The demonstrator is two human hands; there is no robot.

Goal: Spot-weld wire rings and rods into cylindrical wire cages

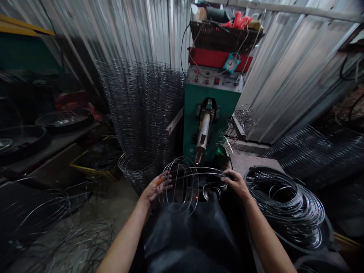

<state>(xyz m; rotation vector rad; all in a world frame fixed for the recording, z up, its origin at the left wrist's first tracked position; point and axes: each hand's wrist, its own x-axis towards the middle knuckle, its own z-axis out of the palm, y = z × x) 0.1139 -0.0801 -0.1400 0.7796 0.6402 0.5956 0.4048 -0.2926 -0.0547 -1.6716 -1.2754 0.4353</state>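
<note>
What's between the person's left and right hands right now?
A hooped wire frame spans the stretch between the left hand and the right hand, as the head view shows.

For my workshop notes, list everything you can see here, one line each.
machine with control panel: one, green, straight ahead
red box: one, red, on the machine
wicker basket: one, dark brown, on the red box
clock: one, teal, on the red box's front
wire stack: one, silver, left of the machine
wire coil: one, silver, lower right
round pans: at least two, black, far left
corrugated wall: one, silver, behind and right
wire frame: one, silver, between the hands
apron: one, black, on the person
left hand: one, on the wire frame
right hand: one, on the wire frame
</note>
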